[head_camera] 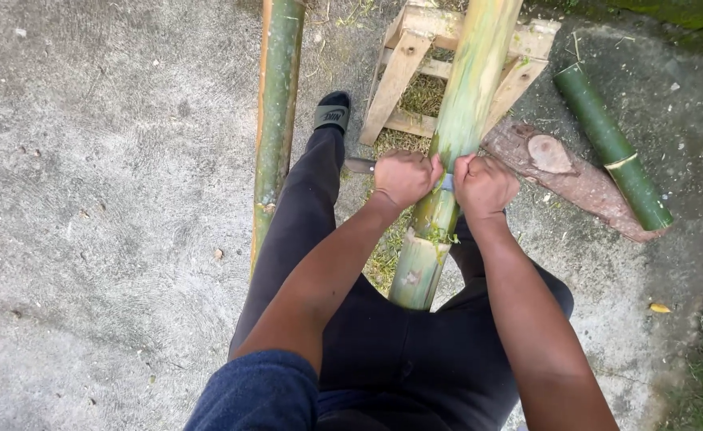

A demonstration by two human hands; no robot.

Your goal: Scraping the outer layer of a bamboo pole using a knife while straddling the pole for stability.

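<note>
Two hands, left hand (401, 179) and right hand (485, 185), fingers closed gripping a blade (359, 165) across the bamboo pole (455, 136) at centre; wooden stand (403, 64) at 12 o'clock.

Green bamboo pole (465, 104) slanted over wooden stand, blade (361, 165) across it
</note>
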